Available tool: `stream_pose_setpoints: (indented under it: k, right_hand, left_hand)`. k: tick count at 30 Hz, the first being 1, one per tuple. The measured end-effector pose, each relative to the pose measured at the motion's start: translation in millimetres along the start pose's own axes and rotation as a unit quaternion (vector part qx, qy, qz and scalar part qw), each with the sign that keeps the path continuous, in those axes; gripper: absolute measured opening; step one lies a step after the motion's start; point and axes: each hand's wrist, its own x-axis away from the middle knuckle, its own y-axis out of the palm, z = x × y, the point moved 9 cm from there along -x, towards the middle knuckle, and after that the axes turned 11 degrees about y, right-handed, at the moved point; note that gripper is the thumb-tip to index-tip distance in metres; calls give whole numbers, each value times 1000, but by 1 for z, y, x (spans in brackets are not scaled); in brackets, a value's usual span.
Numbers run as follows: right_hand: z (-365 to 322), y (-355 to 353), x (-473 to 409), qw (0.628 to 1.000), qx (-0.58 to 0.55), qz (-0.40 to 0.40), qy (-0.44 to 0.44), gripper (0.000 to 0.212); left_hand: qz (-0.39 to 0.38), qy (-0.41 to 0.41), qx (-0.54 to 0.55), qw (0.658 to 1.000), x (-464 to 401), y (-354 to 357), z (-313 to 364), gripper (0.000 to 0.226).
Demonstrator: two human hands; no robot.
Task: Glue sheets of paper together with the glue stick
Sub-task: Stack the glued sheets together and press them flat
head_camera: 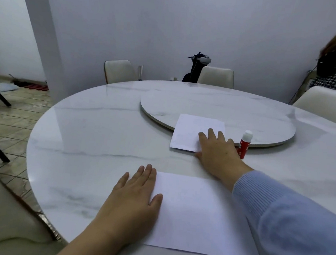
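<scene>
Near sheet (202, 215): white paper, rectangular, flat at table edge. Left hand (134, 201) lies flat, fingers spread, palm on table w/ thumb on sheet's left edge; grips nothing. Far stack (191, 133): smaller white sheets, squarish, far end up on turntable rim. Right hand (217, 152), pale blue ribbed knit sleeve (289, 217), flat and open, pressing stack's near right corner. Glue stick (245, 143): red cylinder, white cap, upright, just right of that hand, apart from it. Table (93, 133): round, glossy white marble w/ grey veins; round turntable (235, 113), same stone. Cream padded chairs (216, 76) behind.
</scene>
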Motion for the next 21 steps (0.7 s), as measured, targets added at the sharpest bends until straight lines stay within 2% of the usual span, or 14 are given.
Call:
stream_pose_setpoints:
  k: [3,9,13,15,16,17,19,21]
  right_hand:
    - [-3,2,0,998,43,29,-27,46]
    - [-12,-13,9,990,67,85,-94,51]
    - [1,-62,22,983,-11,172,-69,54]
    - [17,-93,33,972,-116,198,-51,56]
    - [25,-107,41,959,-180,210,-54,57]
    - [34,-119,52,940,-246,228,-65,58]
    - [56,-136,78,880,-393,250,-93,51]
    - [71,-132,103,812,-523,221,-139,47]
  left_hand:
    - [1,-1,-4,1000,-1,-1,1,62]
    - [14,4,-2,1000,-1,-2,0,62]
    - [6,11,3,1000,-3,2,-3,61]
    - [55,20,108,992,-5,-3,-8,56]
    - [109,11,200,974,-5,-10,-14,50]
    - [173,-10,311,934,-3,-18,-25,42]
    - [243,-61,545,800,1,-21,-45,42]
    - [209,-62,688,692,3,-21,-46,70]
